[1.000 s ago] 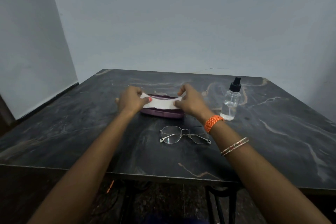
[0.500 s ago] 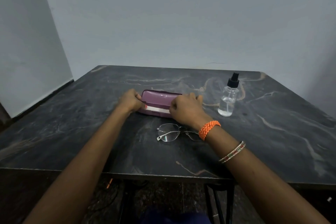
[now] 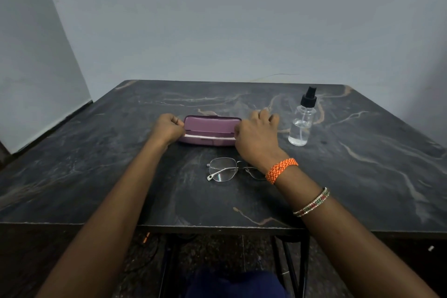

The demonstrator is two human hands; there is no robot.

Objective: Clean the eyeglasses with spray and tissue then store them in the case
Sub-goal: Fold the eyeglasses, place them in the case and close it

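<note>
Both of our grips sit at the ends of the purple case (image 3: 210,131): our left hand (image 3: 168,128) has its fingers curled at the left end, seemingly pinching the edge of the lid or the white tissue (image 3: 208,137) lying along the case's mouth, though we cannot tell which; our right hand (image 3: 257,137) curls thumb and forefinger at the right end, with the other fingers spread loosely beyond it, and again the contact itself is hidden. Between our hands the case stands open on the tabletop (image 3: 362,176), lid raised toward the far side, the tissue showing as a pale strip across the front rim. Just nearer to us lie the eyeglasses (image 3: 223,169), folded and flat on the stone, apart from the case, their right lens partly hidden under our right wrist with its orange thread band (image 3: 281,169) and thin bangles (image 3: 312,202). To the right of the case, well within reach, stands the clear spray bottle (image 3: 301,126) with its black pump, upright and holding some liquid. We judge the task barely begun: nothing shows the lenses sprayed or wiped, and the glasses are not stored. We see no brand, label or writing on any item.
</note>
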